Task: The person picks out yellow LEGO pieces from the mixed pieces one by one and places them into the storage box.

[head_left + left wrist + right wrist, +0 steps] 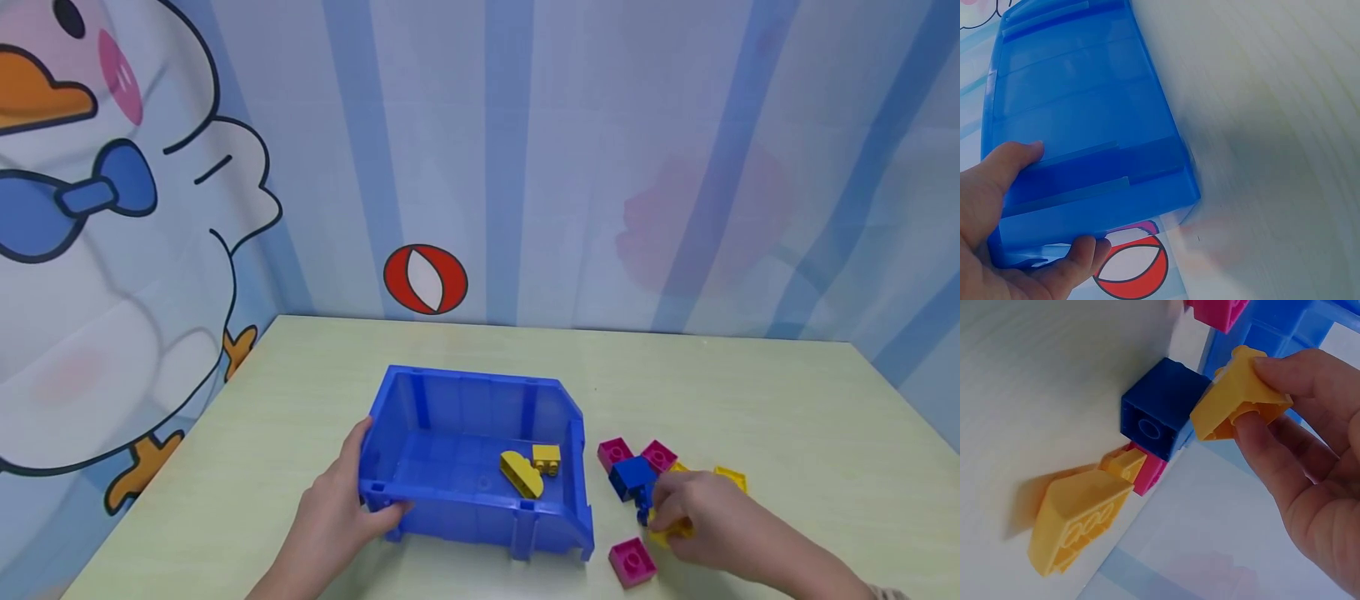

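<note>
My left hand grips the left end of a blue plastic bin, thumb on its front wall and fingers around the side. In the left wrist view the thumb presses the bin's outer wall. Inside the bin lie a rounded yellow block and a small yellow block. To the right of the bin, my right hand pinches a yellow building block between thumb and fingers, its hollow underside showing in the right wrist view. A dark blue block is right beside it.
Around the right hand on the pale table lie magenta blocks, a blue block and yellow blocks. One magenta block sits nearer the front. A striped cloth backdrop stands behind the table.
</note>
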Motion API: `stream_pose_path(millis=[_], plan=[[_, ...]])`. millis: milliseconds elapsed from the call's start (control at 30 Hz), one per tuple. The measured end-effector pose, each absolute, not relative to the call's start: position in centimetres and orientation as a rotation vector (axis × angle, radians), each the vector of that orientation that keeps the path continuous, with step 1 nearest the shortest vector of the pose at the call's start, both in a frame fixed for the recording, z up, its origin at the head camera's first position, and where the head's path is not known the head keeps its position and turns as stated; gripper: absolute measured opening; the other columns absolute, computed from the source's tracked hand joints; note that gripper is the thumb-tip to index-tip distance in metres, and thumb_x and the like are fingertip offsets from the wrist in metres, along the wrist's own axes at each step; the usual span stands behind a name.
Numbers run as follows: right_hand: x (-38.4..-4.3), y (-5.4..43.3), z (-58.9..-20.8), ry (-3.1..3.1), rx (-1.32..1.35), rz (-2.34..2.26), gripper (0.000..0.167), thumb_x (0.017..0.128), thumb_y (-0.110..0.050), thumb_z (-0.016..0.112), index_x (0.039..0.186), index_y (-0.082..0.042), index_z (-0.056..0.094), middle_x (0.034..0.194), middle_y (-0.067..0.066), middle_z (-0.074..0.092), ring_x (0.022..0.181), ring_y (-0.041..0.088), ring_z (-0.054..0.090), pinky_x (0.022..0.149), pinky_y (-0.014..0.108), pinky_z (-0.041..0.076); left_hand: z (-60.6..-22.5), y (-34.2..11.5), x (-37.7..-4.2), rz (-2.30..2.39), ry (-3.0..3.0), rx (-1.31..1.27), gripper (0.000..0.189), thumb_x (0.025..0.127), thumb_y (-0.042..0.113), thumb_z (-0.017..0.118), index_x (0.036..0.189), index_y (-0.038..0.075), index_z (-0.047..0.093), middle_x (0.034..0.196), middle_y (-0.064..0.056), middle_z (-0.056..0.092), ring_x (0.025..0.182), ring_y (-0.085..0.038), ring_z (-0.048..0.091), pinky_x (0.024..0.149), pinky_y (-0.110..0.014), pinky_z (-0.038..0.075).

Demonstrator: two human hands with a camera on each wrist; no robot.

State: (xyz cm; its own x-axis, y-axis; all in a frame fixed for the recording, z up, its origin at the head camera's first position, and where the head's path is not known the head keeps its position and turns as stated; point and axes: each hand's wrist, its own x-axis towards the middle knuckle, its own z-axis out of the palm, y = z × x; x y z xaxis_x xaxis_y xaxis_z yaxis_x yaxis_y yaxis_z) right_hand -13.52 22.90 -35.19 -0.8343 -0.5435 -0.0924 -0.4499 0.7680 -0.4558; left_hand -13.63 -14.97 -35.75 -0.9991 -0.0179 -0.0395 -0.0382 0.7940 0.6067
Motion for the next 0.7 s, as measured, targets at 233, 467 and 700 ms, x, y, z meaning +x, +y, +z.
stream_pose_path(millis=[233,467,700], plan=[[-13.7,22.8,-34.6,2.786,-0.851,-0.575,0.017,0.066,-0.003,0.081,0.077,-0.016,0.077,0.081,-0.011,0.058,0.072,0.004,0.055,0.061,0.016,0.051,-35.9,-15.0,-13.6,0.996,2.955,-0.035,0.104,0.070,0.029,0.082,0.146,0.007,0.015,0.138,-0.027,0.040,0.117,-0.048,0.046,0.083,-0.056,0.048],[-13.7,22.6,-34.2,2.804,-0.886,-0.553,0.017,0.066,-0.003,0.081,0.077,-0.015,0.076,0.080,-0.012,0.057,0.071,0.003,0.053,0.060,0.014,0.050,-35.8,-15.0,-13.6,0.990,2.962,-0.037,0.104,0.070,0.028,0.082,0.146,0.007,0.015,0.137,-0.027,0.042,0.116,-0.047,0.047,0.082,-0.056,0.049],[-14.0,22.6,-33.8,2.797,-0.883,-0.543,0.017,0.066,-0.003,0.081,0.077,-0.015,0.076,0.081,-0.011,0.057,0.072,0.004,0.054,0.063,0.018,0.052,-35.8,-14.9,-13.5,0.999,2.969,-0.020,0.102,0.071,0.027,0.082,0.146,0.007,0.016,0.137,-0.027,0.041,0.117,-0.047,0.047,0.083,-0.056,0.049]])
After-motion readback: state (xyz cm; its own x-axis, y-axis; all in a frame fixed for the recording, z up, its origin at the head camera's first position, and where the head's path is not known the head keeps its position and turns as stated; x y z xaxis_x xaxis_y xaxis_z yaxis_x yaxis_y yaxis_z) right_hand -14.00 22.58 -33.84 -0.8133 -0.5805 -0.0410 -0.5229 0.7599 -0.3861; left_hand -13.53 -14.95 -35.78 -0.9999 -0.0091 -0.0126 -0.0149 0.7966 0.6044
